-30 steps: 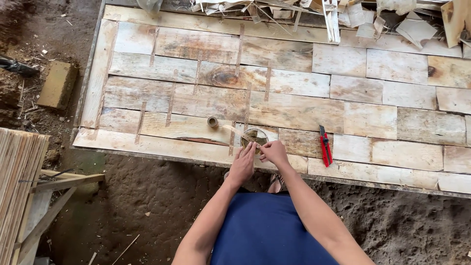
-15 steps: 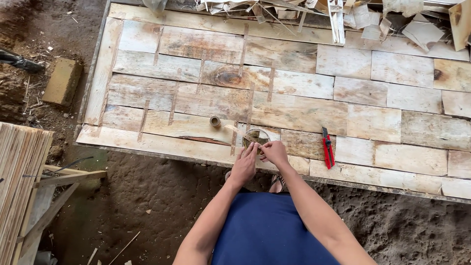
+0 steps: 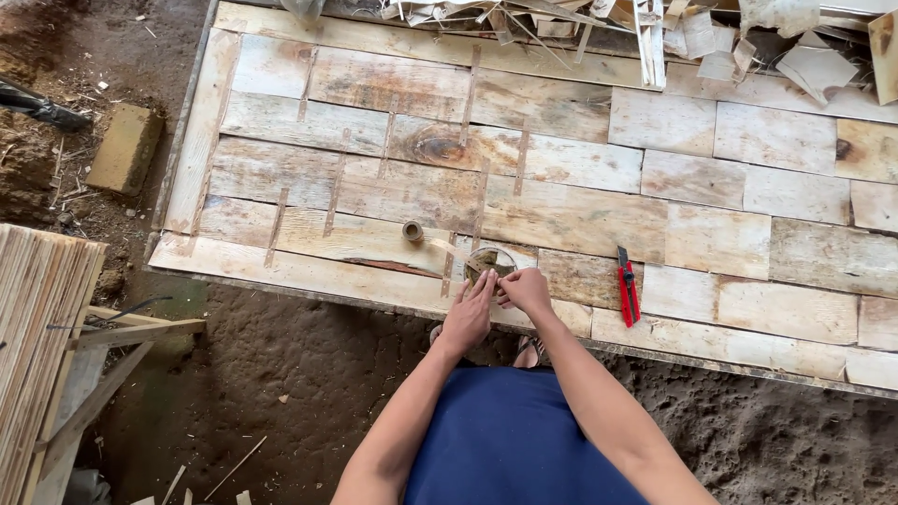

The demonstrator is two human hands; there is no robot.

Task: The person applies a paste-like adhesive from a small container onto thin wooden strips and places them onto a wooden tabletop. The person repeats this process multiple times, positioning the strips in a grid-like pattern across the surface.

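Tabletop point(image 3: 393, 192): large flat surface of pale veneer sheets laid edge to edge, joined in places by narrow brown tape strips; fills most of the head view.

Dirt floor point(image 3: 281, 374): dark, uneven, below the tabletop's near edge.

Person: blue garment, both forearms reaching forward to the near edge.

Stack of thin strips point(image 3: 37, 346): pale, at far left, resting on a rough wooden frame.

Scrap pile point(image 3: 655, 28): broken veneer offcuts along the tabletop's far edge.

Block point(image 3: 126, 148): yellowish, on the ground left of the tabletop.

Left hand point(image 3: 468, 313): flat, fingers stretched forward, pressing on the veneer just below the tape roll.

Right hand point(image 3: 526, 290): fingers curled and pinched at the roll's near rim, touching the left hand's fingertips. The two hands are together; whether the right grips tape or only the roll cannot be told.

Cutter point(image 3: 627, 285): red handle, lying on the tabletop just right of the right hand, untouched.

Tape roll point(image 3: 491, 260): brown ring, lying flat near the tabletop's near edge, directly ahead of both hands.

Small roll point(image 3: 412, 231): short brown cylinder, standing left of the tape roll, apart from the hands.
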